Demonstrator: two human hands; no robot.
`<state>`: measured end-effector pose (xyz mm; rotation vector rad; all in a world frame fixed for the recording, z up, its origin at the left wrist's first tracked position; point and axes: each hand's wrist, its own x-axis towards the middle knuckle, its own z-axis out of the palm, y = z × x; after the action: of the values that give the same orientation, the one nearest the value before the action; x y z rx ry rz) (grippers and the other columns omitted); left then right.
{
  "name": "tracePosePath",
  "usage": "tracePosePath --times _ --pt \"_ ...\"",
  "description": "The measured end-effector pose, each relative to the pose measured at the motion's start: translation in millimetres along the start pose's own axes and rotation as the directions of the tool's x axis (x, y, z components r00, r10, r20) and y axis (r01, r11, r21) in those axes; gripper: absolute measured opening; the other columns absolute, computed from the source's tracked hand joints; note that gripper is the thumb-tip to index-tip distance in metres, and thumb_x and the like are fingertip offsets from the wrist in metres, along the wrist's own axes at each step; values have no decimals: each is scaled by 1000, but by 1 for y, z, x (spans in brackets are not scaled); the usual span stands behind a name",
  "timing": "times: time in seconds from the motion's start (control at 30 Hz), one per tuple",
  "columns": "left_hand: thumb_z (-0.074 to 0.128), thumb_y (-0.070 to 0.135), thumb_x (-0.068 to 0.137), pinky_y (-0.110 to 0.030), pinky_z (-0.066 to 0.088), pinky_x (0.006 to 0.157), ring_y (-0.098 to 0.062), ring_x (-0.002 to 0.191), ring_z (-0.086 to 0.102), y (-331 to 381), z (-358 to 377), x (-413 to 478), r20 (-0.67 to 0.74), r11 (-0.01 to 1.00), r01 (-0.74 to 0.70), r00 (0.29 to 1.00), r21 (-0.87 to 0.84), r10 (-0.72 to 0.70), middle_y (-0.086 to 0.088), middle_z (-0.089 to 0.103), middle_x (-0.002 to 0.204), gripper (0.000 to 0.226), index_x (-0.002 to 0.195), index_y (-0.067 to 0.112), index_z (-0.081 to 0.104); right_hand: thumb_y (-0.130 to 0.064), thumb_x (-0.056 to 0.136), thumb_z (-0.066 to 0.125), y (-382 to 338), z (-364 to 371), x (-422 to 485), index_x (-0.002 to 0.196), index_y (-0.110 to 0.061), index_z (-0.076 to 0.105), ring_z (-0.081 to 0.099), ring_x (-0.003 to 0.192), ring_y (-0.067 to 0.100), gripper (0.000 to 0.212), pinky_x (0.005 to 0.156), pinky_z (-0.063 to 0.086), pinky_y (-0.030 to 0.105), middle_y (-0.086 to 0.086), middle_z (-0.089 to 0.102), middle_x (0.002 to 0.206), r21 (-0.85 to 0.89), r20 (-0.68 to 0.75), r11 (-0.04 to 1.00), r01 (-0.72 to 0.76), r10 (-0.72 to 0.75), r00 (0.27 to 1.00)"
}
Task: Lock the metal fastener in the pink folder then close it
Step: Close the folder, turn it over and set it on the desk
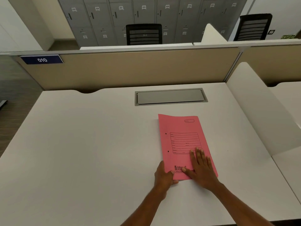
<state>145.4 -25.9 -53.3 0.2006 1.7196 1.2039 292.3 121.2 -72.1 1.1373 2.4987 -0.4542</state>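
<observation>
While the flat pink card folder [182, 141] lies closed on the white desk [81, 144], just before the grey cable hatch [170, 96], my left hand [163, 176] pinches its near-left corner, and my right hand [201, 168] rests open, fingers spread, palm down on the cover.

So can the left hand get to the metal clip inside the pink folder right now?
Probably not. The pink folder lies closed, the right hand rests flat on its cover, and the left hand only holds the near corner. The clip is hidden.
</observation>
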Motion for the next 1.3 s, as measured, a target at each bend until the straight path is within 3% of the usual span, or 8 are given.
tracePosePath --times 0.2,0.47,0.6,0.67,0.73,0.87,1.13,1.3 --pt "56 9 108 -30 70 70 -18 103 78 6 -12 1 -39 998 -60 998 -35 58 4 72 128 43 141 36 53 -76 99 44 -9 2 5 170 -15 -13 -11 168 27 109 135 -3 51 7 -14 180 223 -97 974 -28 51 994" --pt "58 3 107 -36 71 72 -23 101 83 23 -60 18 -109 980 -123 988 -153 107 -1 79 121 42 139 32 57 -39 98 74 -35 -24 23 171 -13 8 19 165 32 102 132 30 56 10 17 178 628 -209 778 -9 180 961" --pt "57 0 108 -35 70 72 -30 107 81 31 -92 27 -126 966 -136 986 -219 111 -6 77 127 42 141 27 58 -25 99 74 -45 -41 28 165 -15 32 65 128 29 79 104 59 45 -1 59 144 823 -127 566 -42 256 958" --pt "57 0 108 -33 70 71 -32 109 80 33 -108 31 -141 960 -150 983 -238 119 -8 77 128 42 142 24 58 -22 100 73 -49 -46 32 150 -13 55 73 99 23 53 83 64 37 0 73 121 856 -58 509 -88 264 963" --pt "57 -1 108 -33 70 69 -33 109 80 35 -122 35 -165 960 -158 979 -232 121 -9 77 128 42 142 23 57 -11 100 72 -51 -47 38 126 -6 72 75 80 23 27 79 68 44 8 82 102 900 29 414 -135 251 968" --pt "60 0 107 -36 71 71 -36 108 80 39 -147 42 -227 963 -156 968 -218 106 -10 76 128 41 142 21 57 -2 93 79 -62 -51 49 107 -1 78 78 69 22 14 72 69 34 17 84 97 957 148 224 -186 177 973" --pt "64 1 105 -33 71 67 -40 106 80 45 -185 52 -351 953 -186 932 -239 94 -16 76 126 36 139 13 61 0 89 83 -106 -55 71 99 -1 80 80 69 23 10 65 68 28 14 85 94 974 149 149 -172 154 977" --pt "68 4 104 -34 71 67 -34 98 83 50 -205 58 -401 954 -190 912 -231 85 -15 78 124 33 134 15 63 1 90 82 -129 -57 85 100 0 80 80 74 26 11 72 70 32 14 85 97 975 154 141 -174 141 978"
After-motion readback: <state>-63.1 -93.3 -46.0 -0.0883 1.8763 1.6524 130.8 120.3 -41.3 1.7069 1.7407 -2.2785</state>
